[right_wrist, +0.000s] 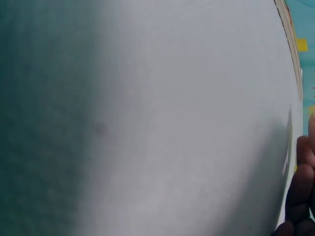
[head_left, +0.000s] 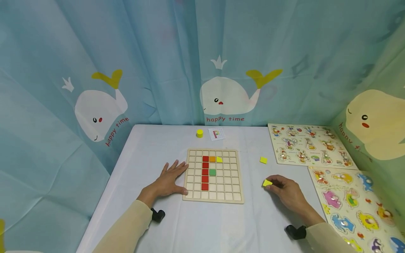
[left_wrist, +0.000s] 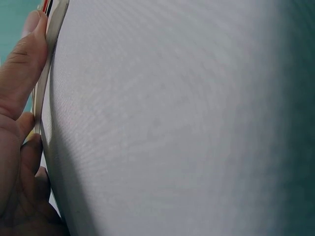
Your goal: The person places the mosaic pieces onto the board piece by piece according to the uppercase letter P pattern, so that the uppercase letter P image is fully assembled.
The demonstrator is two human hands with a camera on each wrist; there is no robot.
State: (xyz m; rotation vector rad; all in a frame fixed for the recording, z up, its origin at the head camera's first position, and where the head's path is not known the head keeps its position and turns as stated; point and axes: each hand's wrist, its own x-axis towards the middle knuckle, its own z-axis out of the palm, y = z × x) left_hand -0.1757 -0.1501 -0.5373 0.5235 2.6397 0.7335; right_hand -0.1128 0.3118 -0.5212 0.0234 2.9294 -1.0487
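Observation:
A square wooden grid board point(head_left: 221, 199) lies in the middle of the white table. In its cells sit a column of several red tiles point(head_left: 205, 172), an orange tile point(head_left: 212, 159), a yellow tile point(head_left: 219, 159) and a green tile point(head_left: 212, 172). My left hand point(head_left: 169, 181) rests at the board's left edge with fingers spread, its thumb by the lower left side. To the right of the board, my right hand point(head_left: 288, 193) pinches a yellow square tile point(head_left: 267, 183) between thumb and fingers. Another yellow tile point(head_left: 263, 160) lies on the table just beyond it.
Behind the board stand a yellow cylinder point(head_left: 199, 133) and a small pattern card point(head_left: 216, 134). Two picture puzzle boards lie at the right, a far one point(head_left: 303, 162) and a near one point(head_left: 319, 189). A blue whale-print curtain point(head_left: 177, 63) hangs around the table.

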